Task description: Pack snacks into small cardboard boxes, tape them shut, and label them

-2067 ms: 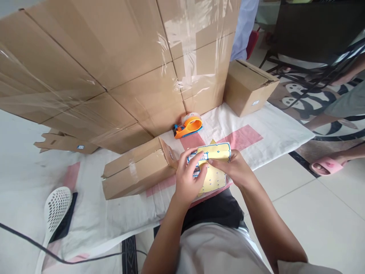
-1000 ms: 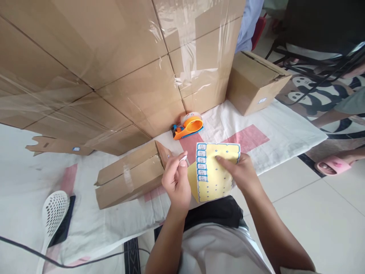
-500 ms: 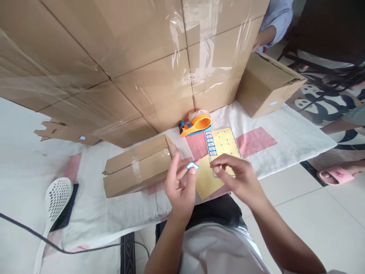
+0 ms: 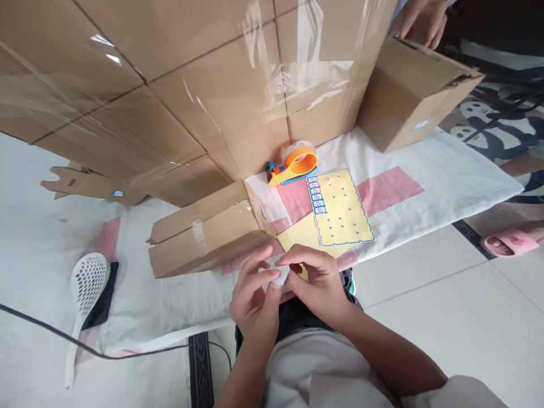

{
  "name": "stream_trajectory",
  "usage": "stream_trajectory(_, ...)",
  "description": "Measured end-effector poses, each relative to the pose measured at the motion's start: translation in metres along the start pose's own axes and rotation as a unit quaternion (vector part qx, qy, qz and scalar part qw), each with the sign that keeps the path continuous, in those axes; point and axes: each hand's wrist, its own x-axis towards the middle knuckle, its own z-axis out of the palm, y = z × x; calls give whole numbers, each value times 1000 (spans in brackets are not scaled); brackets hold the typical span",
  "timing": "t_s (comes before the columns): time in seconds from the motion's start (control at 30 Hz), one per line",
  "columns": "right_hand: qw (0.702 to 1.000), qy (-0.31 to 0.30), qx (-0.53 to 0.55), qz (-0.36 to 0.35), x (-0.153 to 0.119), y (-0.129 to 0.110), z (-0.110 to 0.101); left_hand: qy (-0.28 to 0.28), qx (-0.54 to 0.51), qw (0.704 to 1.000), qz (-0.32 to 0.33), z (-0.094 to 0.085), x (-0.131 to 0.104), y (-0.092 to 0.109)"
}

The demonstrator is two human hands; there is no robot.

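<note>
A small white sticker (image 4: 281, 276) is pinched between the thumb and fingers of my left hand (image 4: 257, 297), near the table's front edge. My right hand (image 4: 318, 280) meets it from the right, thumb and fingertips closed at the sticker's edge. Behind my hands lies a yellow sheet (image 4: 344, 212) with a blue wavy border and a column of small labels down its left side. Part of a plain yellow sheet (image 4: 297, 235) shows beneath it. To the left rests a closed cardboard box (image 4: 204, 232) with clear tape on it.
An orange tape dispenser (image 4: 300, 164) stands against a tall wall of taped cartons (image 4: 229, 107). At the back right, a person's hand (image 4: 420, 22) touches another box (image 4: 408, 107). A white slotted spoon (image 4: 89, 280) and a black cable (image 4: 127, 357) are at the left.
My hands have come together nearer my body, and my right hand has moved left to the sticker. The other person's hand has come further into view above the right box.
</note>
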Motion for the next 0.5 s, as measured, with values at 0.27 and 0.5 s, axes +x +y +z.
stream_trajectory(0.27, 981, -124, -67, -132, 14, 17, -35, 50, -45, 992, -102, 13, -12, -13)
stream_trajectory(0.5, 979, -190, -44, -66, 36, 17, -58, 77, -50, 982, -163, 35, -14, -17)
